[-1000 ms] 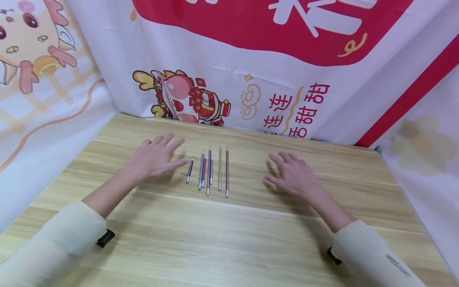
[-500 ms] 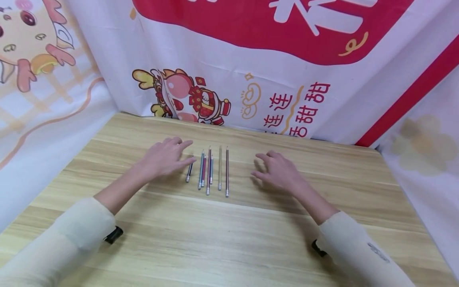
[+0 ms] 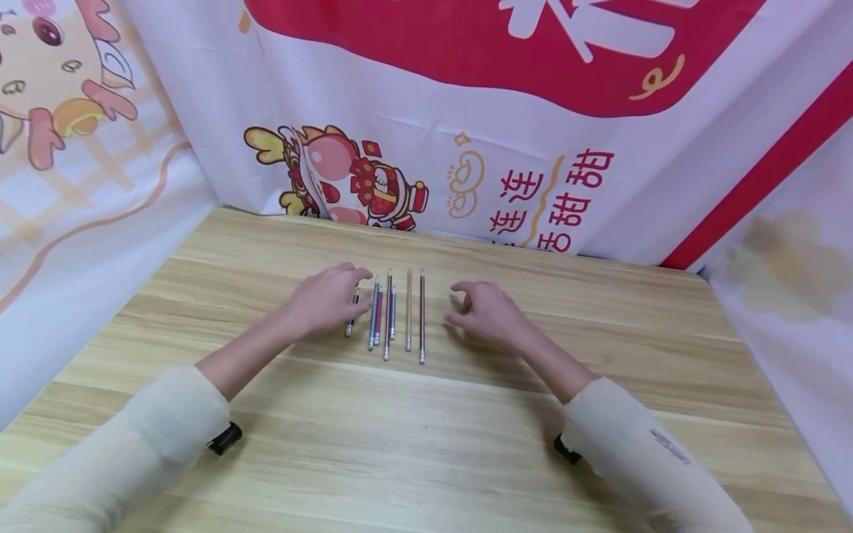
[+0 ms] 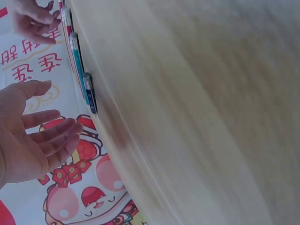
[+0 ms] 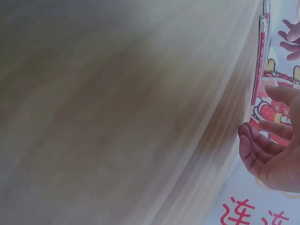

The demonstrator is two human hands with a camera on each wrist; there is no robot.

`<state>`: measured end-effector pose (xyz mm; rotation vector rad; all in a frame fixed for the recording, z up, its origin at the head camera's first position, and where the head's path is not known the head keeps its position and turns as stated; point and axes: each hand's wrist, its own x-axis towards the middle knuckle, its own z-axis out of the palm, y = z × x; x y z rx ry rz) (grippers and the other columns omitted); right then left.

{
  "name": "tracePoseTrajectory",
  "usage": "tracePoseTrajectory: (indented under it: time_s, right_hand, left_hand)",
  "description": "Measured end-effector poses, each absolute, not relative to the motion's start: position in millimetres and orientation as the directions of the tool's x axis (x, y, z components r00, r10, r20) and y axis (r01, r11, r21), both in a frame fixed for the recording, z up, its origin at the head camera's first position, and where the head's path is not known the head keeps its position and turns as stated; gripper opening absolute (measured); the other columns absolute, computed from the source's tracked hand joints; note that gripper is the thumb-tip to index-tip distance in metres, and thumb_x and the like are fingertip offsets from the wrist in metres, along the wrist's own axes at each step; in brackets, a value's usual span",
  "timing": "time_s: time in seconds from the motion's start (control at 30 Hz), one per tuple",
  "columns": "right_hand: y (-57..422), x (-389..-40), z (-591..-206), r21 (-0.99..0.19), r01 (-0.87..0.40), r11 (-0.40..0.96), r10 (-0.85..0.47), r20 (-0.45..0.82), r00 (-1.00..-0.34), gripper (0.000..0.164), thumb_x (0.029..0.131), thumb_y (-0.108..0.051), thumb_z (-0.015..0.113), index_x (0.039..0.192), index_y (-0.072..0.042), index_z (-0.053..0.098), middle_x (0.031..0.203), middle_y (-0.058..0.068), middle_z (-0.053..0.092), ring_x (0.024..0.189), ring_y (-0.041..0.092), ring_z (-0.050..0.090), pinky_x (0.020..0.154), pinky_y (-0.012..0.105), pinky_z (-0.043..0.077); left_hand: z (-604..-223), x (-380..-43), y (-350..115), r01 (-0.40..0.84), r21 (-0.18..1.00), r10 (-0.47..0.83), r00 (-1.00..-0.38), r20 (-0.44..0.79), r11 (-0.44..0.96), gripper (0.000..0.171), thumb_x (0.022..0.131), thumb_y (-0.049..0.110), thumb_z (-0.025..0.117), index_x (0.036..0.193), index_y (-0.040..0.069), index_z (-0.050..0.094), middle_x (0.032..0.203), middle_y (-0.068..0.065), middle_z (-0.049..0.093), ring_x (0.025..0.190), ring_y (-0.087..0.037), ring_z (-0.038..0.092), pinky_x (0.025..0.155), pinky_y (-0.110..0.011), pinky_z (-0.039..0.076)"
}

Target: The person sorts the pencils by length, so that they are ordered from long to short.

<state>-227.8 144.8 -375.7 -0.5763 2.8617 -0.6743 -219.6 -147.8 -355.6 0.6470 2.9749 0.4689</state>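
Several pencils with white eraser ends lie side by side on the wooden table. Leftmost is a short dark pencil [image 3: 349, 329], followed by a teal pencil [image 3: 372, 320], a pink pencil [image 3: 379, 317] and others. A pale gold pencil [image 3: 409, 311] and a dark red pencil [image 3: 422, 318] lie on the right. My left hand [image 3: 326, 298] hovers over the short dark pencil, partly covering it; its fingers are relaxed and hold nothing in the left wrist view. My right hand [image 3: 492, 314] is just right of the dark red pencil, fingers loosely bent, nothing in them.
The wooden table [image 3: 400, 451] spreads in front of the pencils toward the person. A white and red printed cloth [image 3: 440, 111] hangs along its back edge, and more cloth hangs at both sides.
Both hands have moved inward toward the pencils, the left one rightward over the short dark pencil and the right one leftward. The pencils lie where they were.
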Motion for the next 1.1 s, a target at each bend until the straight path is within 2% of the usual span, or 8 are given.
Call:
tracePoseTrajectory:
  time_s: [0.3, 0.47, 0.63, 0.77, 0.93, 1.1]
  right_hand:
    - [125.9, -234.9, -377.8, -0.546, -0.266, 0.794, -0.363, -0.076, -0.929, 0.058, 0.092, -0.025, 0.080, 0.140, 0.001, 0.060, 0.099, 0.012, 0.074, 0.083, 0.019, 0.069, 0.083, 0.036, 0.062]
    - [114.5, -237.4, -378.9, -0.560, -0.266, 0.785, -0.361, -0.064, -0.930, 0.053, 0.091, -0.022, 0.081, 0.135, 0.003, 0.063, 0.094, 0.013, 0.075, 0.075, 0.018, 0.070, 0.076, 0.032, 0.062]
    - [103.9, -238.8, -380.6, -0.556, -0.276, 0.784, -0.358, -0.041, -0.933, 0.049, 0.089, -0.019, 0.082, 0.129, 0.004, 0.067, 0.095, 0.015, 0.076, 0.076, 0.018, 0.070, 0.071, 0.028, 0.062]
    - [96.6, -238.8, -380.9, -0.578, -0.242, 0.779, -0.339, -0.064, -0.939, 0.051, 0.088, -0.018, 0.084, 0.130, 0.005, 0.066, 0.097, 0.016, 0.076, 0.074, 0.019, 0.069, 0.064, 0.026, 0.060]
    - [91.4, -238.2, -381.1, -0.612, -0.182, 0.770, -0.305, -0.102, -0.947, 0.049, 0.087, -0.013, 0.083, 0.130, 0.005, 0.065, 0.088, 0.011, 0.074, 0.064, 0.017, 0.067, 0.052, 0.025, 0.056]
    - [89.2, -238.6, -381.9, -0.638, -0.126, 0.760, -0.276, -0.141, -0.951, 0.048, 0.087, -0.010, 0.082, 0.130, 0.004, 0.064, 0.078, 0.007, 0.071, 0.059, 0.017, 0.065, 0.047, 0.023, 0.053]
  left_hand:
    - [-357.5, -225.1, -136.2, 0.391, 0.346, 0.406, -0.913, 0.031, 0.853, 0.052, 0.096, 0.026, 0.075, 0.137, -0.002, 0.062, 0.124, -0.020, 0.067, 0.107, -0.032, 0.067, 0.088, -0.046, 0.062]
    - [-357.9, -229.5, -129.2, 0.373, 0.371, 0.396, -0.918, 0.014, 0.851, 0.047, 0.096, 0.023, 0.075, 0.135, -0.002, 0.064, 0.123, -0.020, 0.067, 0.103, -0.030, 0.066, 0.085, -0.043, 0.063]
    - [-357.3, -232.4, -125.0, 0.354, 0.375, 0.378, -0.926, 0.009, 0.857, 0.044, 0.097, 0.022, 0.074, 0.133, -0.001, 0.065, 0.122, -0.019, 0.067, 0.102, -0.030, 0.066, 0.084, -0.042, 0.062]
    - [-356.0, -230.2, -122.6, 0.344, 0.399, 0.379, -0.925, -0.012, 0.850, 0.043, 0.095, 0.020, 0.075, 0.132, -0.002, 0.065, 0.119, -0.019, 0.069, 0.095, -0.027, 0.065, 0.078, -0.038, 0.061]
    - [-355.6, -220.6, -118.4, 0.337, 0.449, 0.397, -0.917, -0.042, 0.827, 0.041, 0.095, 0.018, 0.076, 0.129, -0.003, 0.066, 0.113, -0.017, 0.070, 0.088, -0.022, 0.064, 0.074, -0.032, 0.061]
    - [-358.7, -212.7, -114.2, 0.347, 0.460, 0.414, -0.909, -0.051, 0.818, 0.034, 0.092, 0.015, 0.079, 0.120, -0.002, 0.070, 0.101, -0.013, 0.070, 0.082, -0.020, 0.062, 0.072, -0.032, 0.060]
